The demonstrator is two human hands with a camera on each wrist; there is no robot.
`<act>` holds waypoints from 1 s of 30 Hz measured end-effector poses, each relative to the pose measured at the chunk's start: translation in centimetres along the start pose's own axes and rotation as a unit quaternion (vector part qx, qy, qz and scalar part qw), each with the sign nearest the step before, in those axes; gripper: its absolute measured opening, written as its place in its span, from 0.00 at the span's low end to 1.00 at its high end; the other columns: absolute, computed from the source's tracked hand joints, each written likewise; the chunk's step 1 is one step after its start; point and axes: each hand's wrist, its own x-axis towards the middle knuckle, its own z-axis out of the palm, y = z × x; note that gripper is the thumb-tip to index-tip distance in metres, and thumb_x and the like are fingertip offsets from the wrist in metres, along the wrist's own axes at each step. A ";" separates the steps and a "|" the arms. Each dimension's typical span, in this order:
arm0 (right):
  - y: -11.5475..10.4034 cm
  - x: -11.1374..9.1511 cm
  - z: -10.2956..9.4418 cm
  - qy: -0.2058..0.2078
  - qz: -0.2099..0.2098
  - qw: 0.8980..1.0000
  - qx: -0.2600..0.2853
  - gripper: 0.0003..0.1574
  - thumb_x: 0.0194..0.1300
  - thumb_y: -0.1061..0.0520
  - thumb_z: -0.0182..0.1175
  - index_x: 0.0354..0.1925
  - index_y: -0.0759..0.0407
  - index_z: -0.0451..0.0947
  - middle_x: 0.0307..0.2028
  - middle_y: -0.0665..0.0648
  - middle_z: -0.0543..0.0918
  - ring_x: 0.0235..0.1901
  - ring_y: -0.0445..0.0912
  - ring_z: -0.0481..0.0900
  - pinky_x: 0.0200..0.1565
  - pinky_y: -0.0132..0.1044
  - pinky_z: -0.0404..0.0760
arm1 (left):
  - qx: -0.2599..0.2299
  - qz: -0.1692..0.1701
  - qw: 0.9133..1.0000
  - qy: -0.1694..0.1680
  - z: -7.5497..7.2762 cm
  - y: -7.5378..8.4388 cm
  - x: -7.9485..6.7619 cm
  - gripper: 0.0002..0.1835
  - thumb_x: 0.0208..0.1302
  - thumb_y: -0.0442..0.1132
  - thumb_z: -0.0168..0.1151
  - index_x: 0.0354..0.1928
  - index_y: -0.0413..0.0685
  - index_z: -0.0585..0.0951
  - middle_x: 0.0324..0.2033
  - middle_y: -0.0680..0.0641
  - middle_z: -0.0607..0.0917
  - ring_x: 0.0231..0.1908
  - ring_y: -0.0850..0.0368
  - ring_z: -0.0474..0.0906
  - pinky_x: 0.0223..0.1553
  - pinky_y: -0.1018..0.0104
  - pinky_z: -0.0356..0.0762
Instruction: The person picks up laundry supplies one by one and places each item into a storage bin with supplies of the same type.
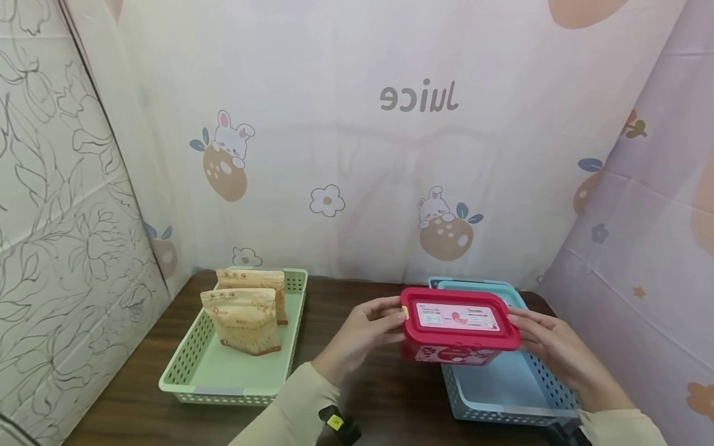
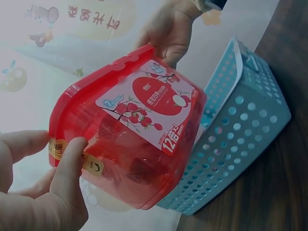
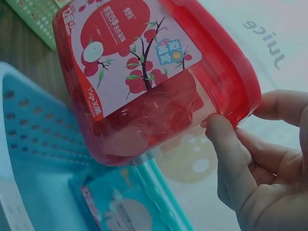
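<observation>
A red plastic box (image 1: 460, 328) with a red lid and a pink label is held up between both hands, over the left part of the blue basket (image 1: 513, 387). My left hand (image 1: 365, 334) pinches its left end near the lid, thumb beside a yellow seal sticker (image 2: 92, 163). At the opposite end, my right hand (image 1: 552, 347) grips under the lid's edge with thumb and fingers. Small wrapped pieces show through the clear red wall. In the right wrist view, a similar blue box (image 3: 120, 207) lies in the blue basket, below the red one.
A green basket (image 1: 223, 396) stands on the left of the dark wooden table (image 1: 385, 387), with two beige pouches (image 1: 245, 322) upright in it. Patterned cloth (image 1: 346, 155) hangs behind the table and along both sides.
</observation>
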 end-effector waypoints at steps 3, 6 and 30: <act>0.2 -0.2 -0.6 0.012 0.002 1.000 -0.018 0.26 0.77 0.45 0.53 0.68 0.47 0.73 0.47 0.39 0.80 0.45 0.41 0.83 0.47 0.38 0.85 | 0.001 -0.006 1.000 0.001 0.7 -0.4 0.2 0.23 0.67 0.36 0.67 0.62 0.41 0.78 0.50 0.41 0.83 0.48 0.48 0.84 0.48 0.53 0.83; 0.2 -0.5 -1.2 0.023 0.023 0.999 -0.034 0.33 0.76 0.42 0.53 0.71 0.53 0.69 0.48 0.40 0.79 0.45 0.41 0.82 0.48 0.39 0.84 | 0.001 -0.009 1.000 0.000 1.3 -0.7 0.4 0.23 0.67 0.37 0.67 0.62 0.42 0.78 0.50 0.41 0.82 0.47 0.49 0.84 0.48 0.54 0.83; 0.6 -1.4 -5.6 0.039 0.095 0.987 -0.127 0.53 0.74 0.33 0.48 0.75 0.71 0.50 0.57 0.63 0.79 0.45 0.41 0.79 0.50 0.53 0.83 | -0.042 -0.032 0.999 0.002 6.3 -3.0 1.5 0.20 0.66 0.33 0.67 0.59 0.45 0.79 0.46 0.43 0.81 0.44 0.49 0.86 0.47 0.55 0.84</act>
